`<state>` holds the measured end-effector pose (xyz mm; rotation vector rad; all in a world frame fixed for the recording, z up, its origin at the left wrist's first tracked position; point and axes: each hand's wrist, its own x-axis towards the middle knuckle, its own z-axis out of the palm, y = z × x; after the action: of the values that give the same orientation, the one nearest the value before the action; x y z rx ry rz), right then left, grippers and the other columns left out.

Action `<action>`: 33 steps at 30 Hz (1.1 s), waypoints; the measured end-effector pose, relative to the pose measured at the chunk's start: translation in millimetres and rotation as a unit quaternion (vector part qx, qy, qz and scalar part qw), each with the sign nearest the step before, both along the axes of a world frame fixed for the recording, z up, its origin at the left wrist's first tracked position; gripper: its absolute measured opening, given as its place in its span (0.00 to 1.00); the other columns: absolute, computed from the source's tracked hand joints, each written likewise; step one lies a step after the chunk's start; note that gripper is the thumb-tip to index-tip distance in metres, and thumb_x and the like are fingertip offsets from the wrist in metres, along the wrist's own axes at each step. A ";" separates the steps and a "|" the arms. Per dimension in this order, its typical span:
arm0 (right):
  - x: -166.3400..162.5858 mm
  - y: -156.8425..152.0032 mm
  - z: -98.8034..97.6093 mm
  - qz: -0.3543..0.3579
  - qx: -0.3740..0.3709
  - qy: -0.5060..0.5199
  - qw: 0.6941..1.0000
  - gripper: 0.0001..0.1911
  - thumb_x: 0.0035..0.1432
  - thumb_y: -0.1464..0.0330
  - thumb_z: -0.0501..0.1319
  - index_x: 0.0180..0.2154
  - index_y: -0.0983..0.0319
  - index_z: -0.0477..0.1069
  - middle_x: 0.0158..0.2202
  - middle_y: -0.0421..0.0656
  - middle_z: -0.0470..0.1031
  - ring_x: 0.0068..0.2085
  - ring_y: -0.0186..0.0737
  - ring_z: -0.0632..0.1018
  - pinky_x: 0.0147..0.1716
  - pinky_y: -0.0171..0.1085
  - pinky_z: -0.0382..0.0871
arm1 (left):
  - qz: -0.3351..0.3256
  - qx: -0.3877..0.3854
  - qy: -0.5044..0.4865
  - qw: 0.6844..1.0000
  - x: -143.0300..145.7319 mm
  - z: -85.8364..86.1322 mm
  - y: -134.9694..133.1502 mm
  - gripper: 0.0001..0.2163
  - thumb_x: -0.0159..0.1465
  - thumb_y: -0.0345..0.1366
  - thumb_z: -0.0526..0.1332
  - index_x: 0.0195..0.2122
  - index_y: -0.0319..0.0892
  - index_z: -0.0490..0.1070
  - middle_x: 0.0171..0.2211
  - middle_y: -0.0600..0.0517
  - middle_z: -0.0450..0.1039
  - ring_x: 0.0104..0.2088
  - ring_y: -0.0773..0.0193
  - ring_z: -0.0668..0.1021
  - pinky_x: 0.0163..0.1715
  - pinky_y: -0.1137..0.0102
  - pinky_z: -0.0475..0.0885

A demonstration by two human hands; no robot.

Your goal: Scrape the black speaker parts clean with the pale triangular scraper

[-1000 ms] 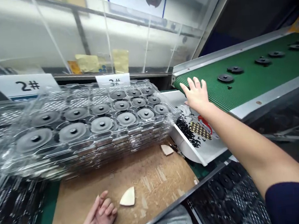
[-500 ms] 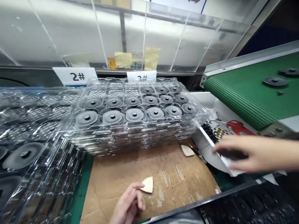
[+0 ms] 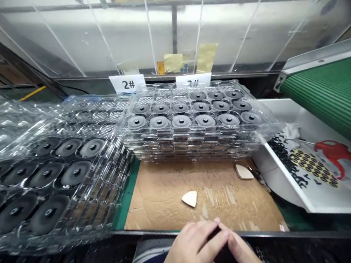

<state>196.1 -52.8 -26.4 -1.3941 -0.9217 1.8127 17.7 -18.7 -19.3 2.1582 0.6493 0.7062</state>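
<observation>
My two hands meet at the bottom middle, over the table's front edge. My left hand (image 3: pixel 190 250) has its fingers curled over a dark part (image 3: pixel 221 254), and my right hand (image 3: pixel 245 254) grips it from the other side. Little of the part shows between the fingers. It looks like one of the black discs. Just beyond my hands lies a brown cardboard sheet (image 3: pixel 165 190) with a cream triangular piece (image 3: pixel 190 198) on it. A second cream piece (image 3: pixel 244 171) sits near the sheet's far right corner.
A stack of clear blister trays (image 3: pixel 195 142) filled with black discs stands behind the cardboard. A larger pile of trays (image 3: pixel 43 181) fills the left. On the right, a white tray (image 3: pixel 293 196) holds small black parts and a red tool (image 3: pixel 339 155), beside a green conveyor belt (image 3: pixel 336 95).
My right hand came back from the conveyor with a dark disc and joined my left hand at the table's front edge. My left hand left the cream piece. The view swung left.
</observation>
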 end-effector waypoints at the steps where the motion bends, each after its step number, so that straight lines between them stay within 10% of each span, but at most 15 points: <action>1: -3.7 -3.0 -0.2 0.001 -0.003 -0.008 1.000 0.38 0.46 0.40 0.52 0.49 0.60 0.68 0.53 0.50 0.67 0.59 0.50 0.61 0.58 0.46 0.50 | 0.000 -0.017 -0.001 1.000 -1.0 0.7 -2.3 0.29 0.59 0.32 0.56 0.60 0.47 0.48 0.55 0.40 0.64 0.55 0.50 0.67 0.51 0.61 0.60; 6: -16.5 -1.5 5.0 0.047 0.043 -0.027 0.998 0.33 0.51 0.42 0.48 0.43 0.59 0.72 0.43 0.47 0.74 0.49 0.47 0.72 0.52 0.43 0.61 | 0.011 -0.113 -0.034 0.993 -1.0 -10.3 -13.3 0.29 0.58 0.32 0.58 0.60 0.49 0.50 0.55 0.44 0.65 0.54 0.50 0.67 0.52 0.63 0.59; 10: -23.1 10.5 -6.2 0.079 0.141 -0.136 0.977 0.40 0.56 0.43 0.33 0.44 0.62 0.69 0.30 0.46 0.74 0.29 0.39 0.77 0.29 0.37 0.72 | 0.156 -0.245 -0.125 0.949 -1.0 -25.0 -17.4 0.35 0.45 0.33 0.69 0.55 0.53 0.61 0.51 0.46 0.69 0.52 0.49 0.70 0.52 0.62 0.61; 13: -21.4 33.9 -26.2 0.073 0.166 -0.219 0.959 0.36 0.60 0.48 0.31 0.52 0.62 0.61 0.33 0.46 0.71 0.19 0.33 0.74 0.17 0.33 0.68 | 0.273 -0.464 -0.284 0.794 -11.5 -25.7 -9.8 0.37 0.42 0.38 0.71 0.55 0.54 0.60 0.50 0.46 0.69 0.51 0.48 0.71 0.52 0.58 0.62; 16: -20.4 60.7 -54.3 0.059 0.196 -0.304 0.931 0.27 0.58 0.52 0.48 0.55 0.57 0.59 0.41 0.47 0.67 0.26 0.37 0.75 0.24 0.37 0.71 | 0.252 -0.613 -0.439 0.607 -31.7 -21.1 4.9 0.32 0.50 0.44 0.65 0.57 0.49 0.58 0.52 0.43 0.68 0.50 0.48 0.72 0.52 0.57 0.62; 19: -27.3 73.2 -78.7 0.062 0.255 -0.351 0.899 0.20 0.55 0.57 0.54 0.47 0.58 0.68 0.44 0.50 0.66 0.38 0.46 0.75 0.34 0.43 0.71 | 0.249 -0.630 -0.509 0.531 -48.6 -18.9 16.6 0.29 0.52 0.41 0.64 0.55 0.47 0.60 0.53 0.43 0.67 0.51 0.51 0.71 0.55 0.60 0.59; 23: -37.2 79.5 -74.4 0.114 0.329 -0.335 0.876 0.13 0.57 0.62 0.53 0.39 0.58 0.72 0.31 0.45 0.73 0.33 0.42 0.75 0.34 0.41 0.70 | 0.264 -0.626 -0.531 0.507 -52.8 -19.3 24.5 0.26 0.52 0.39 0.65 0.53 0.48 0.63 0.53 0.44 0.68 0.51 0.51 0.71 0.55 0.61 0.60; 33: -81.1 102.2 48.9 0.116 0.476 -0.252 0.834 0.15 0.57 0.73 0.53 0.47 0.62 0.65 0.39 0.45 0.74 0.37 0.38 0.74 0.38 0.37 0.67 | 0.280 -0.623 -0.477 0.553 -32.0 -3.8 39.9 0.28 0.45 0.38 0.69 0.49 0.48 0.67 0.49 0.47 0.71 0.49 0.56 0.72 0.49 0.67 0.65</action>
<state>115.0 49.4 22.5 -1.0855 -1.9836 0.8099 -14.3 21.2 -23.1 0.0585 0.7949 1.0896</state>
